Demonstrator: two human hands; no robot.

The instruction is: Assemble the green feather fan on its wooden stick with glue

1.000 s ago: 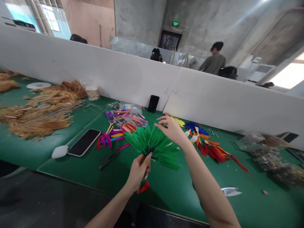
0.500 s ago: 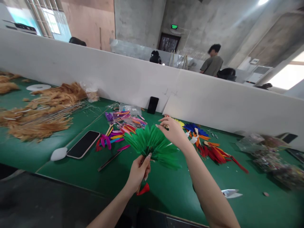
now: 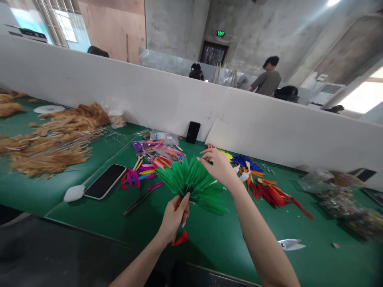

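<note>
My left hand point(image 3: 176, 213) is closed around the bound base of a fan-shaped bunch of green feathers point(image 3: 191, 177), which spreads upward and to the right. At the fan's upper right edge is my right hand point(image 3: 218, 164), its fingers stretched out and the thumb a little apart from them, close to the feather tips. Whether those fingertips touch a feather is hard to see. Just below my left hand, a red pointed piece point(image 3: 181, 238) shows at the lower end of the bunch's stick.
Scissors point(image 3: 291, 244) lie right of my right forearm. Loose coloured feathers point(image 3: 146, 171), tweezers point(image 3: 139, 202) and a phone point(image 3: 105, 181) are on the left. Red feathers point(image 3: 273, 193) and blue feathers point(image 3: 247, 162) lie behind on the right. A white partition point(image 3: 167, 95) borders the green table.
Both hands and the green feather bunch stay almost in place. The view has shifted very slightly.
</note>
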